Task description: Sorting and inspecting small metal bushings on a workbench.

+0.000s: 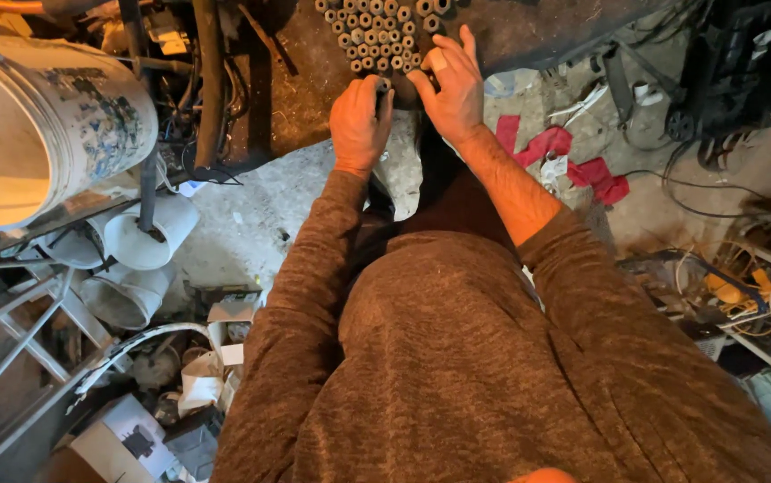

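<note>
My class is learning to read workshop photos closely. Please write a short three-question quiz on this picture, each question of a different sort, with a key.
1. True or false: the left hand is closed around a small dark piece at the edge of the workbench.
2. Multiple choice: the right hand rests on A) a white bucket, B) a cluster of small metal tubes, C) a red rag.
3. Fill in: on the concrete floor to the right of the right forearm lies a crumpled ____ rag.

Key: 1 true; 2 B; 3 red. The large white bucket sits far to the left, away from both hands.
</note>
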